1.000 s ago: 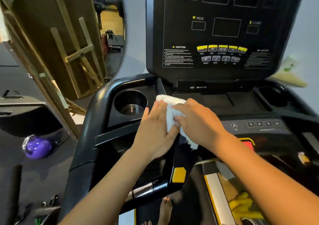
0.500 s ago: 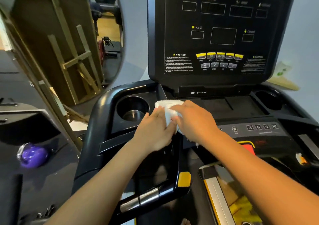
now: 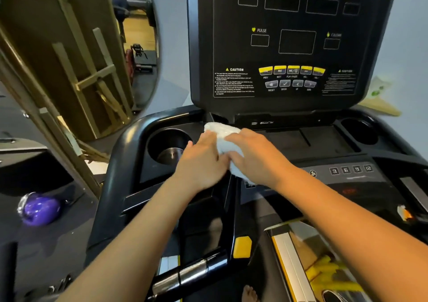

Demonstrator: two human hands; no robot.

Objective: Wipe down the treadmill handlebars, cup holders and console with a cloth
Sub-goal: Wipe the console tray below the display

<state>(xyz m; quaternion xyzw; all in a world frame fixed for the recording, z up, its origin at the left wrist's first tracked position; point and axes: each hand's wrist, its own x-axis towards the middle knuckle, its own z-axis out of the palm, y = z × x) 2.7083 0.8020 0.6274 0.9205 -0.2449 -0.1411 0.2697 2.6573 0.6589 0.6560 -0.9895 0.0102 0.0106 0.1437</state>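
A white cloth [image 3: 223, 137] is bunched between my left hand [image 3: 203, 162] and my right hand [image 3: 257, 157], both closed on it. It rests on the black treadmill tray just right of the left cup holder [image 3: 169, 146], below the upright console [image 3: 291, 40]. The right cup holder [image 3: 359, 131] sits at the far right of the tray. A black handlebar [image 3: 190, 274] with a silver grip sensor and a yellow patch runs below my arms.
A purple ball-shaped object [image 3: 39, 209] lies on the dark floor at left. A folded wooden frame [image 3: 76, 70] leans against a round mirror at upper left. Speed buttons [image 3: 350, 169] sit on the panel to the right of my hands. A bare foot [image 3: 249, 293] shows at the bottom.
Both hands have carried the cloth forward, from the inner handlebar up onto the tray beside the left cup holder. The camera has shifted closer to the console.
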